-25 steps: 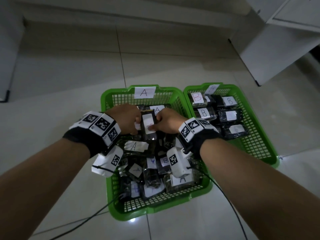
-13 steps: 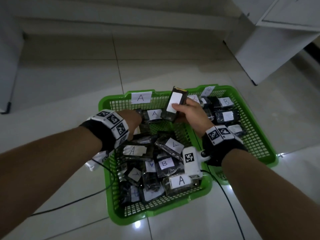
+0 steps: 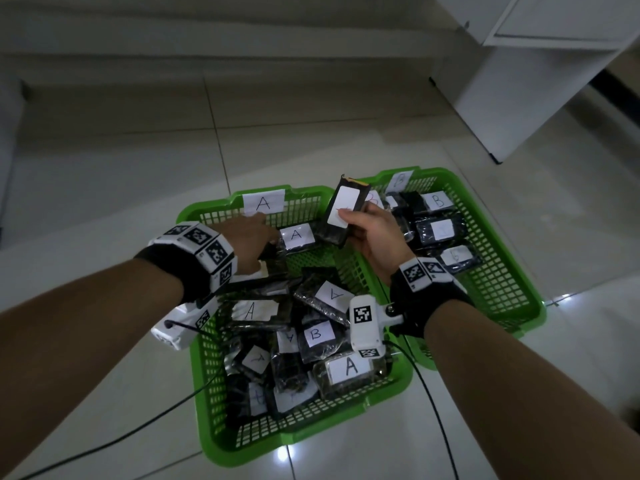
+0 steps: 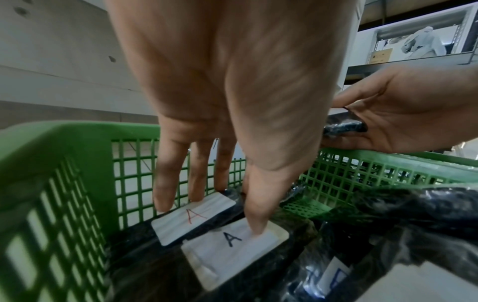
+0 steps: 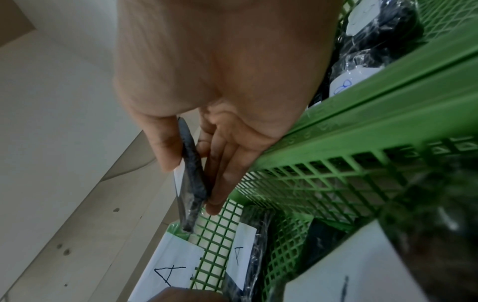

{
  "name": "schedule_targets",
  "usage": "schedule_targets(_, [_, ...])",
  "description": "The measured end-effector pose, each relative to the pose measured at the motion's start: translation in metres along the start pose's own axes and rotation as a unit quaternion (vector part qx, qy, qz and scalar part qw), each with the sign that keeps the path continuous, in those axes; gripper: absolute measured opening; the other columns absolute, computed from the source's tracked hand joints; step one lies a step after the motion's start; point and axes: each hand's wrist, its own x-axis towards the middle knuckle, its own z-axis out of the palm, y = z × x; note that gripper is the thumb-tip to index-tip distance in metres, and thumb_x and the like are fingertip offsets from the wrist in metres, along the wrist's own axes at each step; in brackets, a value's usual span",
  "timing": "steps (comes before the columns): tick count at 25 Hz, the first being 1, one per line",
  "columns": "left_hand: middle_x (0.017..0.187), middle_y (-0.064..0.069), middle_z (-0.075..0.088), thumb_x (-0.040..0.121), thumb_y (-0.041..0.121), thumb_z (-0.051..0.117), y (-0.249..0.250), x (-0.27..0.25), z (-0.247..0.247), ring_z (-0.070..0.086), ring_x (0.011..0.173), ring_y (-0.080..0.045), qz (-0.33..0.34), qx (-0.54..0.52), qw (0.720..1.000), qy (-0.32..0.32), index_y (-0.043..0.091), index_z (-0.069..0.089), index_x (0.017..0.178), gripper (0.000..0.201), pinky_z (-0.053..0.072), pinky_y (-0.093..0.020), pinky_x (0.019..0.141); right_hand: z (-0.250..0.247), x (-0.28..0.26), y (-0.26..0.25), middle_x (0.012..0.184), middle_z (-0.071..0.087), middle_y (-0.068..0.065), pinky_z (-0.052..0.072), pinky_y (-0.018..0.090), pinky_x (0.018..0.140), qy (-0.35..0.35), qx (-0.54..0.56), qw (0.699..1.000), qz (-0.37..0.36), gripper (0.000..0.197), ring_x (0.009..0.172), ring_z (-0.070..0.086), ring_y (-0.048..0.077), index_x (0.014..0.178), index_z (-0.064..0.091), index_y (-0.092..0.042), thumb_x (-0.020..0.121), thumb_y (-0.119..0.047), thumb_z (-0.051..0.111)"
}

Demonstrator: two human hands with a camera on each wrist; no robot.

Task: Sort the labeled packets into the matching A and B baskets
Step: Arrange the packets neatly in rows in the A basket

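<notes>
Two green baskets stand side by side on the floor. The left basket (image 3: 202, 368) carries an A tag (image 3: 264, 202); the right basket (image 3: 502, 282) carries a B tag (image 3: 401, 180). My right hand (image 3: 349, 220) pinches a dark packet (image 3: 346, 206) upright over the rims where the baskets meet; my thumb hides the letter on its white label. The right wrist view shows this packet (image 5: 191, 175) edge-on between thumb and fingers. My left hand (image 3: 268, 232) reaches to the far end of the A basket, straight fingers resting on two A packets (image 4: 232, 243), (image 4: 191, 216).
Several dark packets fill the A basket, most labelled A, one labelled B (image 3: 317, 336). Several B packets (image 3: 438, 200) lie in the B basket. A white cabinet (image 3: 519, 91) stands at the back right. Black cables (image 3: 138, 431) trail over the tiled floor.
My right hand lifted the packet out from between both hands and carried it up and to the right. My left hand let go and reached forward with fingers straightened.
</notes>
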Motion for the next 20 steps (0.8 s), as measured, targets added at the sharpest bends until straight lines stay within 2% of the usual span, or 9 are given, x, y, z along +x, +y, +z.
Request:
schedule_targets(2, [0.122,-0.003,0.046,0.082,0.039,0.072,-0.001,0.000,0.000,0.055,0.104,-0.023,0.005,0.000,1.000,0.002,0.031,0.048,0.139,0.062,0.052,-0.036,0.084,-0.001,0.000,0.001,0.113,0.073,0.022,0.060,0.028,0.069,0.002,0.005,1.000,-0.001,0.022,0.087,0.074,0.024,0.116,0.066,0.003,0.094,0.001,0.063])
schedule_targets(4, [0.124,-0.002,0.046,0.075,0.056,0.075,-0.002,0.000,0.001,0.055,0.106,-0.024,0.008,0.014,1.000,-0.001,0.031,0.046,0.138,0.074,0.051,-0.035,0.082,-0.002,0.002,0.003,0.117,0.072,0.024,0.061,0.030,0.074,0.008,0.001,1.000,-0.002,0.029,0.093,0.073,0.027,0.121,0.064,0.007,0.093,-0.001,0.065])
schedule_targets(5, [0.126,-0.003,0.045,0.072,0.056,0.076,-0.002,0.000,0.002,0.055,0.107,-0.024,0.009,0.030,1.000,-0.006,0.029,0.044,0.140,0.080,0.051,-0.035,0.081,-0.002,0.003,0.003,0.118,0.071,0.025,0.062,0.031,0.076,0.008,0.002,1.000,-0.002,0.030,0.094,0.073,0.027,0.122,0.063,0.007,0.093,-0.001,0.065])
schedule_targets(10, [0.135,-0.010,0.041,0.075,0.043,0.081,0.002,0.004,0.005,0.054,0.112,-0.026,0.011,0.062,0.998,-0.020,0.020,0.038,0.141,0.082,0.047,-0.032,0.079,-0.001,0.001,0.002,0.118,0.071,0.025,0.062,0.029,0.073,0.011,0.020,1.000,0.005,0.031,0.090,0.073,0.026,0.124,0.063,0.008,0.093,0.001,0.064])
schedule_targets(12, [0.125,-0.004,0.049,0.069,0.044,0.085,-0.008,-0.002,-0.002,0.054,0.106,-0.022,0.006,0.016,1.000,0.007,0.022,0.046,0.129,0.075,0.048,-0.032,0.081,-0.001,0.001,0.003,0.119,0.071,0.024,0.062,0.030,0.078,0.010,0.017,1.000,0.005,0.031,0.097,0.073,0.028,0.124,0.062,0.008,0.093,0.001,0.064])
schedule_targets(14, [0.106,0.003,0.056,0.063,0.044,0.089,-0.020,-0.011,-0.011,0.052,0.094,-0.017,-0.007,-0.004,1.000,0.017,0.024,0.054,0.108,0.060,0.046,-0.030,0.076,-0.002,0.003,0.003,0.121,0.071,0.023,0.062,0.032,0.085,0.010,0.014,1.000,0.001,0.031,0.106,0.071,0.030,0.124,0.062,0.007,0.094,0.001,0.064])
schedule_targets(17, [0.097,0.002,0.063,0.058,0.040,0.093,-0.026,-0.017,-0.012,0.054,0.087,-0.014,-0.027,0.057,0.994,-0.087,0.017,0.063,0.099,0.055,0.042,-0.026,0.062,-0.003,0.004,0.002,0.121,0.071,0.023,0.061,0.032,0.086,0.007,0.019,1.000,-0.004,0.030,0.105,0.071,0.029,0.125,0.062,0.006,0.095,0.000,0.063])
schedule_targets(18, [0.100,-0.002,0.065,0.060,0.037,0.093,-0.022,-0.017,-0.007,0.054,0.085,-0.013,-0.025,0.084,0.990,-0.111,0.014,0.062,0.097,0.052,0.044,-0.027,0.061,-0.003,0.004,0.003,0.121,0.071,0.023,0.061,0.032,0.084,0.008,0.017,1.000,-0.004,0.031,0.103,0.071,0.029,0.125,0.062,0.006,0.095,-0.001,0.063])
schedule_targets(20, [0.103,-0.004,0.063,0.069,0.031,0.089,-0.018,-0.013,0.002,0.052,0.085,-0.012,-0.020,0.106,0.989,-0.105,0.019,0.052,0.094,0.047,0.044,-0.025,0.067,-0.002,0.004,0.004,0.118,0.072,0.023,0.062,0.031,0.078,0.010,0.010,1.000,-0.006,0.031,0.098,0.073,0.027,0.124,0.063,0.006,0.094,-0.001,0.064])
